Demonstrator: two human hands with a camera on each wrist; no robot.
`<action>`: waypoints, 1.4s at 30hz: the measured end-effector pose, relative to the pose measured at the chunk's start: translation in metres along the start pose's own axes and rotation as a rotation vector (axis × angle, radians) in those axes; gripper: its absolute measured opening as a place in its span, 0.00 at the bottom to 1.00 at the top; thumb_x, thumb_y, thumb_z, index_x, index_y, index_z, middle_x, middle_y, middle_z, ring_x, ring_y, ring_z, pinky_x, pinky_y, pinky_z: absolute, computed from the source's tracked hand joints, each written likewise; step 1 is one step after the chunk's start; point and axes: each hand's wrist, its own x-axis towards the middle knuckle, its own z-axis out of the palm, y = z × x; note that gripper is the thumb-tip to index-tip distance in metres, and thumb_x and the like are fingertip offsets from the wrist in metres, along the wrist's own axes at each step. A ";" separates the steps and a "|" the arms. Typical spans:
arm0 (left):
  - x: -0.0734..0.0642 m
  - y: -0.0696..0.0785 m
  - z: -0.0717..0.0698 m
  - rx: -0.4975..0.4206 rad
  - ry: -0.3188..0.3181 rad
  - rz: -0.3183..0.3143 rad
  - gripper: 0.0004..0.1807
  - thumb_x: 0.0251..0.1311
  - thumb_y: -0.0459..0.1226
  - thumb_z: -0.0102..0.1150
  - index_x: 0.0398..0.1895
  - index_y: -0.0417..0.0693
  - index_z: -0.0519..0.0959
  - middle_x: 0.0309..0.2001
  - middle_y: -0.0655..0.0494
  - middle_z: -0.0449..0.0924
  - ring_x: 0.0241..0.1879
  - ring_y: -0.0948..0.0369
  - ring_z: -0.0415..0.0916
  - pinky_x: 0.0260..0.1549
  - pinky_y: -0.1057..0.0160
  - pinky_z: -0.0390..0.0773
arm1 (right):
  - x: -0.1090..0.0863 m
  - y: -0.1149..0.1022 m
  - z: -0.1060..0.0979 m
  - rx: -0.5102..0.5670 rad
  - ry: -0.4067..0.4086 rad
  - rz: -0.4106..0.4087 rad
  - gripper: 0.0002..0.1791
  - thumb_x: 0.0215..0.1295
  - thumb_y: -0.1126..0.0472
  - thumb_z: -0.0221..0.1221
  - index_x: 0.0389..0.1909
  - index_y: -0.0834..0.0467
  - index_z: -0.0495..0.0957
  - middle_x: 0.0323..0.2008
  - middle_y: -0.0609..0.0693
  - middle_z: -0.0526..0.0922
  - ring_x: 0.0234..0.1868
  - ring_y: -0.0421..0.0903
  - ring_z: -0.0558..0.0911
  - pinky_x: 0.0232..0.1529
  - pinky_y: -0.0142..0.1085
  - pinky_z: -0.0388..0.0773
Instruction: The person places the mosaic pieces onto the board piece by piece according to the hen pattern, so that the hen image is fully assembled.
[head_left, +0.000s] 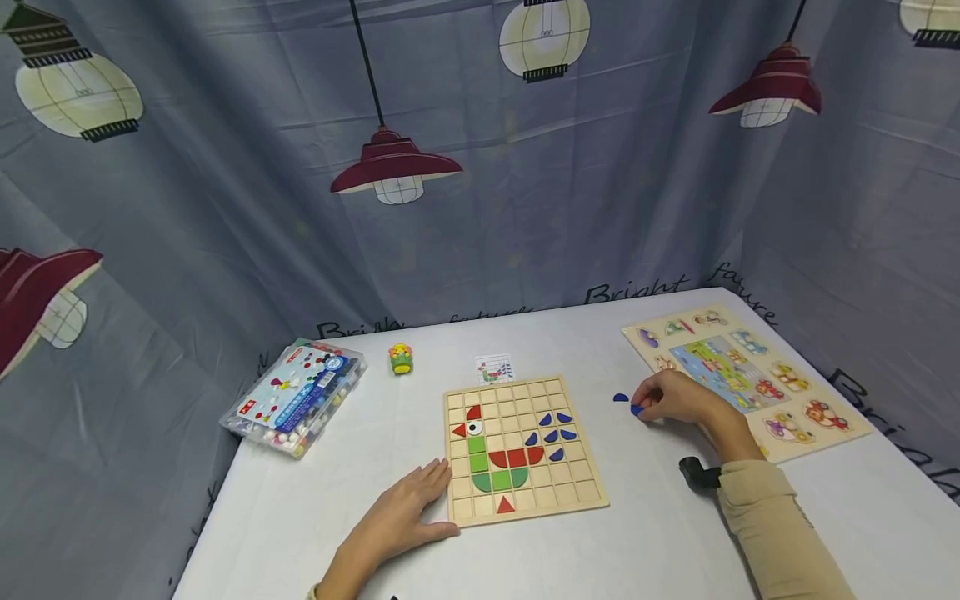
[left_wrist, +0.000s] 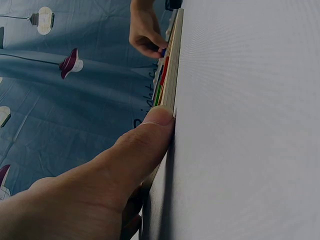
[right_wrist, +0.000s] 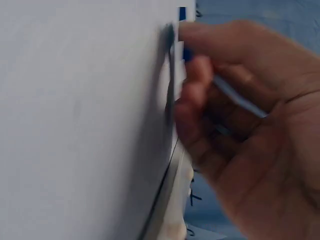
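Note:
A wooden grid board (head_left: 551, 492) lies on the white table with red, green and blue flat pieces arranged as a bird, the blue ones at its right side. My left hand (head_left: 405, 508) rests at its lower left corner, fingers straight along the left side, thumb (left_wrist: 159, 117) against the near edge. To the right of the board, my right hand (head_left: 675, 397) pinches a blue half-round piece (head_left: 636, 409) between thumb and fingertips, close over the table. Another blue half-round piece (head_left: 621, 397) lies just left of those fingertips.
Behind the board lies a small picture card (head_left: 494, 368) showing a similar bird. A small toy figure (head_left: 401, 358) stands farther left, beside a clear plastic box (head_left: 296, 396) of coloured parts. A wooden picture puzzle (head_left: 750, 383) lies at the right, partly beneath my right forearm.

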 end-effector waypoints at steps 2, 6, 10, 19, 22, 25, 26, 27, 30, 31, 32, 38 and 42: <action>0.001 -0.001 -0.001 0.000 -0.008 -0.005 0.48 0.54 0.66 0.58 0.69 0.42 0.68 0.71 0.48 0.66 0.70 0.48 0.64 0.66 0.46 0.68 | -0.002 -0.001 0.000 -0.005 0.002 -0.024 0.09 0.49 0.67 0.70 0.34 0.60 0.84 0.27 0.47 0.82 0.30 0.41 0.77 0.29 0.29 0.75; 0.001 -0.002 -0.001 0.004 -0.004 -0.001 0.48 0.53 0.66 0.59 0.69 0.42 0.68 0.71 0.48 0.66 0.70 0.48 0.64 0.66 0.46 0.67 | -0.007 -0.006 0.001 -0.006 0.008 -0.034 0.09 0.49 0.67 0.70 0.33 0.60 0.85 0.27 0.46 0.83 0.30 0.41 0.77 0.30 0.28 0.76; 0.002 -0.002 0.000 -0.007 0.007 0.007 0.48 0.53 0.66 0.59 0.68 0.42 0.68 0.70 0.48 0.67 0.70 0.49 0.64 0.67 0.46 0.67 | -0.013 -0.013 0.005 -0.004 0.002 -0.050 0.08 0.50 0.68 0.69 0.33 0.60 0.85 0.27 0.46 0.83 0.30 0.40 0.77 0.29 0.28 0.76; 0.002 -0.001 0.002 0.005 0.015 0.008 0.47 0.54 0.65 0.59 0.68 0.41 0.68 0.70 0.48 0.67 0.70 0.48 0.64 0.66 0.46 0.68 | -0.019 -0.044 0.020 -0.048 -0.010 -0.134 0.07 0.49 0.68 0.69 0.30 0.57 0.84 0.25 0.44 0.81 0.28 0.38 0.75 0.28 0.26 0.75; 0.002 -0.001 0.001 0.009 0.016 0.012 0.47 0.54 0.65 0.59 0.68 0.41 0.69 0.70 0.47 0.67 0.70 0.48 0.65 0.66 0.46 0.68 | -0.020 -0.056 0.029 -0.050 -0.017 -0.170 0.07 0.48 0.67 0.69 0.30 0.57 0.84 0.25 0.43 0.81 0.27 0.37 0.75 0.28 0.26 0.75; 0.001 0.000 0.001 0.010 0.016 0.013 0.47 0.53 0.65 0.60 0.68 0.41 0.69 0.70 0.47 0.67 0.70 0.47 0.65 0.65 0.45 0.68 | -0.021 -0.066 0.038 -0.031 -0.031 -0.190 0.07 0.48 0.67 0.68 0.30 0.57 0.84 0.25 0.43 0.81 0.27 0.37 0.75 0.28 0.26 0.76; 0.001 0.000 0.001 0.012 0.015 0.013 0.47 0.53 0.65 0.60 0.68 0.41 0.69 0.70 0.47 0.67 0.69 0.47 0.65 0.65 0.45 0.69 | -0.021 -0.069 0.041 -0.024 -0.038 -0.194 0.07 0.48 0.67 0.68 0.30 0.57 0.84 0.25 0.43 0.81 0.27 0.37 0.75 0.27 0.26 0.76; 0.001 0.000 0.001 0.013 0.014 0.014 0.47 0.53 0.65 0.60 0.68 0.41 0.69 0.70 0.47 0.67 0.69 0.47 0.65 0.65 0.45 0.69 | -0.021 -0.072 0.045 -0.021 -0.047 -0.198 0.07 0.48 0.67 0.68 0.30 0.57 0.84 0.25 0.42 0.81 0.27 0.37 0.75 0.27 0.26 0.75; 0.001 -0.001 0.002 0.015 0.013 0.014 0.47 0.53 0.65 0.60 0.68 0.41 0.69 0.70 0.48 0.67 0.70 0.48 0.65 0.66 0.46 0.68 | -0.022 -0.079 0.053 -0.001 -0.077 -0.193 0.07 0.48 0.68 0.68 0.30 0.57 0.84 0.24 0.42 0.81 0.26 0.37 0.75 0.26 0.26 0.75; 0.001 -0.001 0.002 0.016 0.014 0.016 0.47 0.53 0.65 0.59 0.68 0.41 0.69 0.70 0.48 0.67 0.70 0.48 0.65 0.66 0.46 0.68 | -0.022 -0.082 0.056 0.003 -0.084 -0.188 0.07 0.49 0.69 0.68 0.30 0.57 0.84 0.24 0.42 0.81 0.26 0.37 0.76 0.26 0.26 0.75; 0.001 -0.001 0.003 0.017 0.014 0.017 0.47 0.53 0.65 0.59 0.68 0.41 0.69 0.70 0.48 0.67 0.70 0.48 0.65 0.66 0.46 0.68 | -0.022 -0.083 0.058 0.008 -0.090 -0.185 0.07 0.49 0.69 0.68 0.30 0.57 0.84 0.24 0.43 0.81 0.26 0.37 0.76 0.26 0.26 0.75; 0.001 0.000 0.002 0.017 0.011 0.013 0.48 0.53 0.65 0.59 0.68 0.42 0.69 0.70 0.48 0.67 0.70 0.48 0.65 0.66 0.46 0.68 | -0.022 -0.093 0.066 -0.001 -0.083 -0.180 0.06 0.49 0.70 0.68 0.29 0.58 0.83 0.24 0.43 0.80 0.26 0.37 0.75 0.26 0.26 0.74; 0.001 0.000 0.001 0.022 0.009 0.012 0.48 0.54 0.66 0.59 0.68 0.42 0.69 0.70 0.48 0.67 0.70 0.48 0.65 0.66 0.46 0.68 | -0.020 -0.098 0.070 -0.018 -0.083 -0.174 0.07 0.49 0.70 0.68 0.28 0.58 0.83 0.23 0.43 0.78 0.26 0.38 0.74 0.25 0.26 0.73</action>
